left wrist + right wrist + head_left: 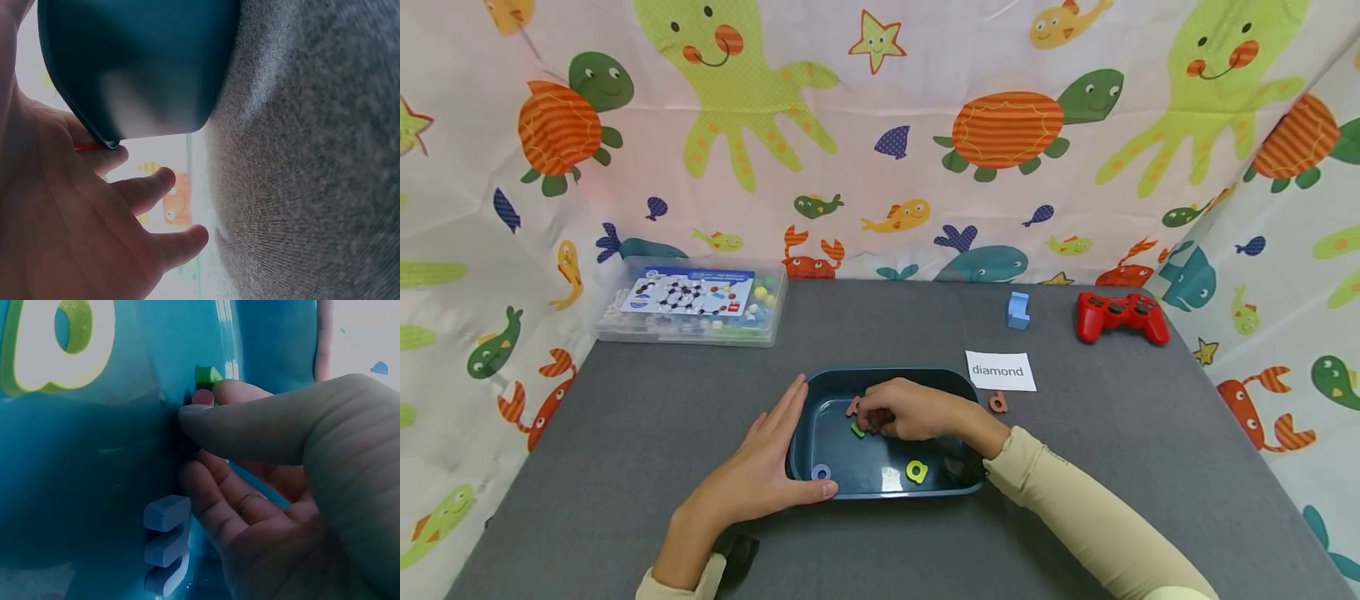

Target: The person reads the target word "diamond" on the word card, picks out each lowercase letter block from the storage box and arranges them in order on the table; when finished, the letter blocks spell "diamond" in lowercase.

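My left hand [760,467] rests along the left end of a dark blue tray [887,493], fingers straight at its side and thumb on the near rim. In the left wrist view, the fingers spread beside the tray's outer wall. Inside the tray, my right hand [917,410] pinches a small pink letter [202,397] between thumb and index finger; most of that letter is hidden. Close by lie a green letter [857,429] and another pink letter [853,406]. A purple ring-shaped letter [821,472], a yellow letter [916,472] and a bluish m-shaped letter [169,544] also lie in the tray.
A card reading "diamond" [1000,371] lies beyond the tray's right end, a pink letter d [997,402] just below it. Farther back are a blue block-like stand [1018,310], a red game controller [1122,317] and, at left, a clear plastic case [688,302] of small parts.
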`<state>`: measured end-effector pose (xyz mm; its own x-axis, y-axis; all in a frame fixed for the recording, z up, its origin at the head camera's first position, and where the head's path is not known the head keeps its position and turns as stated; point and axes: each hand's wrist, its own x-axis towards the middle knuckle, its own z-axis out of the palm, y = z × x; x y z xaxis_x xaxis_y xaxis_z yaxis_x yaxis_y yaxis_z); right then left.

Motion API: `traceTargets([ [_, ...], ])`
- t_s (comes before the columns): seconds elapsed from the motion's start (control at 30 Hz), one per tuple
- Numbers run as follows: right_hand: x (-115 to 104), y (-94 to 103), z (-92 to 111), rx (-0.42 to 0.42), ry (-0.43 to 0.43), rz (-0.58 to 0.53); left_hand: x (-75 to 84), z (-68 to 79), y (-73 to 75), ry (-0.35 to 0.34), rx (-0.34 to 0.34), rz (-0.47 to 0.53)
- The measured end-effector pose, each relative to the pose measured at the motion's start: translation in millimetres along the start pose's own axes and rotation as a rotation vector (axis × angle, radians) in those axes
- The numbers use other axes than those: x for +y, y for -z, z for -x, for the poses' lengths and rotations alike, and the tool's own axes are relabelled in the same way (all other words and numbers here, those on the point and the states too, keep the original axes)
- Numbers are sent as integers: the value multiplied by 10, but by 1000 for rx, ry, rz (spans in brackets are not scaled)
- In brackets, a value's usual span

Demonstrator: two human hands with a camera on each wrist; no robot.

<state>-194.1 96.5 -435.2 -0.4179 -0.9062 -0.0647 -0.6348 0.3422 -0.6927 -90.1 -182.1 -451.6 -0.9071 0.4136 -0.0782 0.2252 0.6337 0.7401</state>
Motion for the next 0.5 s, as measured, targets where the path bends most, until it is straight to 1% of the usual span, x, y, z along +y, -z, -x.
traceTargets([
  [0.27,-12,7,42,36,-44,-39,3,1,-3,13,-3,0],
  [0.5,-92,37,51,93,-29,-92,14,5,-2,24,-7,2],
])
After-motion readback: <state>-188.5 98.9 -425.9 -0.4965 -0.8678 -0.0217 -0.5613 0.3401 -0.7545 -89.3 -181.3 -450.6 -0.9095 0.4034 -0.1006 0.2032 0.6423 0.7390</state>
